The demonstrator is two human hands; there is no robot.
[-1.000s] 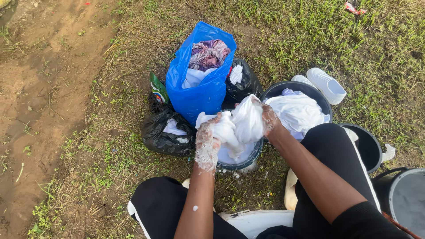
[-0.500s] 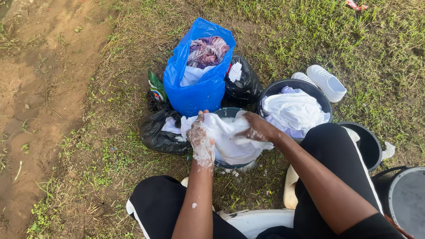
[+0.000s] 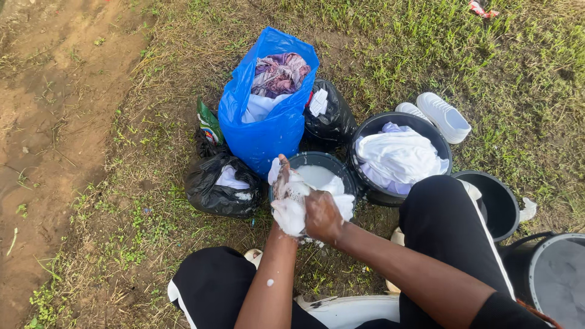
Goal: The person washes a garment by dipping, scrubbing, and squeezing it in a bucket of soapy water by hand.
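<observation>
A small dark wash basin point(image 3: 329, 161) with soapy water sits on the grass between my knees. A white cloth point(image 3: 341, 198) hangs over its near rim. My left hand point(image 3: 284, 196), covered in foam, grips a bunched part of that cloth at the basin's near left edge. My right hand point(image 3: 321, 214) presses against the same bunch from the right, fingers closed on it. Both hands are close together over the rim.
A blue bag of clothes point(image 3: 268, 119) stands behind the basin, with black bags at its left point(image 3: 216, 186) and right point(image 3: 329, 119). A dark bucket of white laundry point(image 3: 399, 155), an empty dark bucket point(image 3: 496, 204), white shoes point(image 3: 448, 116) and a grey-lidded container point(image 3: 557, 274) lie right.
The cloth was held up and spread between my hands; now it is bunched low at the basin's near rim, and both hands have come together on it.
</observation>
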